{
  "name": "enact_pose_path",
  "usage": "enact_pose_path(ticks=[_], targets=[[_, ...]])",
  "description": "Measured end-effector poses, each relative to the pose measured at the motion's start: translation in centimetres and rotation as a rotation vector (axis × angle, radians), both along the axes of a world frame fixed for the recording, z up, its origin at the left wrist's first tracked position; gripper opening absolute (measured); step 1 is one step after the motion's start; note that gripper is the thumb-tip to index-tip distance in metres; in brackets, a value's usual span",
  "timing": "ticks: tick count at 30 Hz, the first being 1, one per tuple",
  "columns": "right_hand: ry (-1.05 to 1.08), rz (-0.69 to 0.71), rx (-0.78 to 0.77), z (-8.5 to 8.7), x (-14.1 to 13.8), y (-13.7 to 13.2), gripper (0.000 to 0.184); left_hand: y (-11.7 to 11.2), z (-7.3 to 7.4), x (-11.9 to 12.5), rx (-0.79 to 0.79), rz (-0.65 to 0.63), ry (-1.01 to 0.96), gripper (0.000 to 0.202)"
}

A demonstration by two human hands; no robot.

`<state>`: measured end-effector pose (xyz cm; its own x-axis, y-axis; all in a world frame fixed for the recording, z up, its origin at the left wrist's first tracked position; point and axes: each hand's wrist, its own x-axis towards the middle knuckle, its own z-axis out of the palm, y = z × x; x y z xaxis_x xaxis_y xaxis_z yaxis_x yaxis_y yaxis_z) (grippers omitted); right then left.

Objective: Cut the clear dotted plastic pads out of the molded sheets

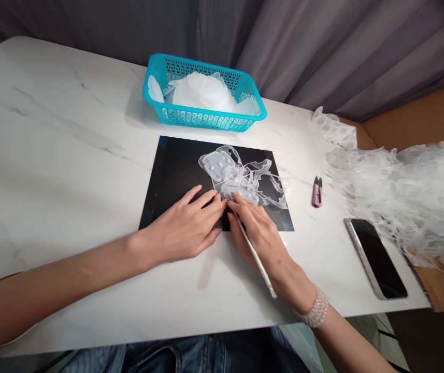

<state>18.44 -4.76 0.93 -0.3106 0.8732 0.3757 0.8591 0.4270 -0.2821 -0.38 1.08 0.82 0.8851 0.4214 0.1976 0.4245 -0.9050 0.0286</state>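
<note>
A piece of sheer white trim or fabric [222,164], with pale printed panels and loose ruffled strips, lies on a black sheet [177,168]. My left hand [188,225] rests flat with its fingers spread, the fingertips at the near edge of the white piece. My right hand [264,235] is closed around a slim white pen-like tool [258,264] and leans on the sheet. The tool's tip is hidden by my fingers, close to my left fingertips at the fabric's edge.
Behind the sheet stands a turquoise basket [206,118] with white sheer pieces [202,90] inside. To the right are pink thread snips [317,192], a phone [377,259] and a big heap of white sheer strips [404,191]. A grey curtain [214,31] hangs behind the marbled table [70,145].
</note>
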Motion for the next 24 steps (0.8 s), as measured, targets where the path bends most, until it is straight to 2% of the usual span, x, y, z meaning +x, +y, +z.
enact_pose_path(ticks=[4,9,12,14,15,17,19,21,22,24], targets=[[-0.038,-0.002,-0.019,0.2,0.0,0.5,0.024,0.2,0.2,0.1,0.008,0.007,0.017,0.041],[-0.24,0.162,-0.104,1.2,-0.1,1.1,0.035,0.0,-0.3,-0.1,0.004,0.022,-0.03,0.043],[-0.195,0.233,-0.137,1.8,0.1,1.3,0.037,-0.1,-0.6,-0.2,-0.006,0.027,-0.031,0.046],[-0.003,0.226,-0.112,2.0,1.2,1.3,0.036,-0.1,-0.6,-0.3,-0.006,0.026,-0.021,0.048],[0.137,0.176,-0.089,2.0,2.3,1.3,0.034,-0.1,-0.5,-0.3,-0.005,0.028,-0.017,0.05],[0.483,-0.026,-0.02,2.0,5.6,0.9,0.029,0.1,-0.3,-0.3,-0.009,0.034,-0.007,0.052],[0.849,-0.313,0.06,2.0,9.9,0.2,0.021,0.2,-0.2,-0.3,-0.017,0.035,-0.001,0.054],[1.133,-0.531,0.115,2.0,13.9,-0.6,0.017,0.2,-0.2,-0.4,-0.022,0.026,0.0,0.054],[1.224,-0.576,0.131,2.1,15.4,-1.0,0.019,0.2,-0.3,-0.4,-0.023,0.019,-0.002,0.054],[1.308,-0.553,0.127,2.4,16.7,-1.6,0.022,0.2,-0.4,-0.4,-0.026,0.017,-0.013,0.055]])
